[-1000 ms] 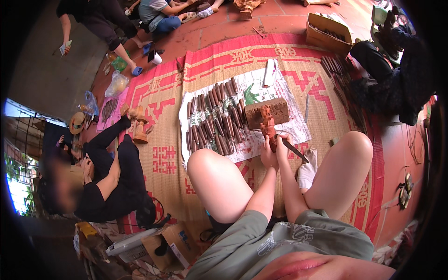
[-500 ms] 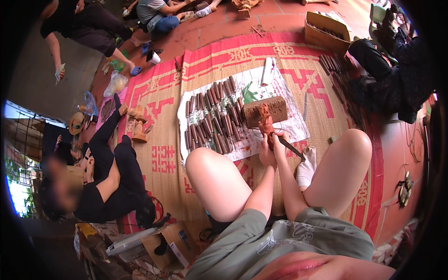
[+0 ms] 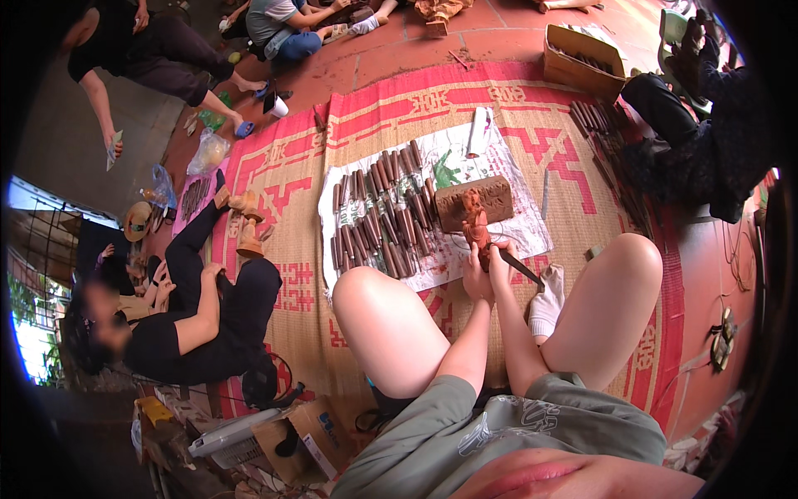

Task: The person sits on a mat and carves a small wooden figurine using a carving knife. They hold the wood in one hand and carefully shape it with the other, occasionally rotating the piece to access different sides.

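Observation:
A small reddish-brown carved wooden figure point(image 3: 475, 218) stands nearly upright between my knees, in front of a brown carved wooden block point(image 3: 492, 198). My left hand point(image 3: 476, 281) is closed around its lower part. My right hand point(image 3: 502, 252), close against the left, grips a carving tool whose dark shaft point(image 3: 524, 269) sticks out down to the right. The tool's working end is hidden by my fingers and the figure. Left of the block, several wooden-handled carving tools point(image 3: 382, 212) lie in rows on a white printed sheet point(image 3: 528, 231).
A red-and-tan woven mat point(image 3: 291, 224) spreads beneath everything. A whetstone-like white bar point(image 3: 478, 133) rests at the sheet's far edge. More tools point(image 3: 594, 125) and a box point(image 3: 582, 62) are at far right. People sit left and right; another stands far left, near a white cup point(image 3: 278, 107).
The seated person at left has sat up and shifted an arm onto a knee. My hands and the figure stay almost in place, with the view shifted slightly.

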A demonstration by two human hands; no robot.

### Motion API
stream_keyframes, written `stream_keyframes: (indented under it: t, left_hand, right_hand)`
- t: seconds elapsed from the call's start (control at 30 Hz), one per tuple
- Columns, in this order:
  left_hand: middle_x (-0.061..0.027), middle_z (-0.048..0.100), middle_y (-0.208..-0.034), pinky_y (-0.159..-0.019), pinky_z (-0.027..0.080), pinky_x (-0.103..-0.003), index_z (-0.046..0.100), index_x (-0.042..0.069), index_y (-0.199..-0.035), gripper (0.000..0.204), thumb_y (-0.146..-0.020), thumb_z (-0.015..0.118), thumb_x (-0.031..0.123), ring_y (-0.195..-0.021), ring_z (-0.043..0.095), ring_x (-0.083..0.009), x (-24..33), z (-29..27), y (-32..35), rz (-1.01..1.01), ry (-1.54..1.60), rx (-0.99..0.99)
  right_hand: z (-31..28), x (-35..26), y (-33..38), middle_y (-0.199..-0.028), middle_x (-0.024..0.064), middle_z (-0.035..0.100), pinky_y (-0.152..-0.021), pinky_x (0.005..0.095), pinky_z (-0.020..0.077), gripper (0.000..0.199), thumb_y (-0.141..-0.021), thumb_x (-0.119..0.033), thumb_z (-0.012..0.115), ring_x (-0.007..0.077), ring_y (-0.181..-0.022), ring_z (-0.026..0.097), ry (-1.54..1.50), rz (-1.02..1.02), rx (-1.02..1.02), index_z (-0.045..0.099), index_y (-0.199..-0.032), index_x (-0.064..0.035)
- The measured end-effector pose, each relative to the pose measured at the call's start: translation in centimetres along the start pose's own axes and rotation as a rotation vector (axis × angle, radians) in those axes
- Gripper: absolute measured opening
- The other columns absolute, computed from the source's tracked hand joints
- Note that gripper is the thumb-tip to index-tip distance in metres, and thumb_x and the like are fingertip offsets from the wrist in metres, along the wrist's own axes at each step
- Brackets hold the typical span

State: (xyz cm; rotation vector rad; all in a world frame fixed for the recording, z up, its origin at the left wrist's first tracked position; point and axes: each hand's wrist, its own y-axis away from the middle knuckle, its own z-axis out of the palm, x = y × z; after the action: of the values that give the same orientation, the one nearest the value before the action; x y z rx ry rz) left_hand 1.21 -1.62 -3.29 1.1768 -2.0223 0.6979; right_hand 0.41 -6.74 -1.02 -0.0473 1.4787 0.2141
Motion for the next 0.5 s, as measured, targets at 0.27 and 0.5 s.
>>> stream_keyframes:
  t: [0.27, 0.5]
  left_hand:
    - [-0.0145, 0.053, -0.114, -0.086, 0.045, -0.042, 0.039, 0.017, -0.137, 0.055, -0.086, 0.055, 0.028, -0.109, 0.051, -0.0338, -0.5, -0.5, -0.1, -0.035, 0.031, -0.044]
    - [-0.0136, 0.057, -0.106, -0.077, 0.047, -0.042, 0.038, 0.017, -0.138, 0.054, -0.087, 0.053, 0.024, -0.097, 0.056, -0.0334, -0.4, -0.7, -0.2, 0.051, -0.048, 0.046]
  right_hand:
    - [0.5, -0.2, 0.0, -0.069, 0.004, 0.058, -0.056, 0.0233, 0.0457, 0.004, -0.081, -0.004, 0.058, 0.009, -0.061, 0.053, -0.008, 0.015, -0.062, 0.054, -0.079, -0.003]
    - [0.9, 0.3, 0.3, -0.071, 0.0043, 0.059, -0.059, 0.024, 0.0468, 0.004, -0.081, -0.004, 0.058, 0.0094, -0.063, 0.054, -0.146, 0.044, -0.044, 0.055, -0.079, -0.0027]
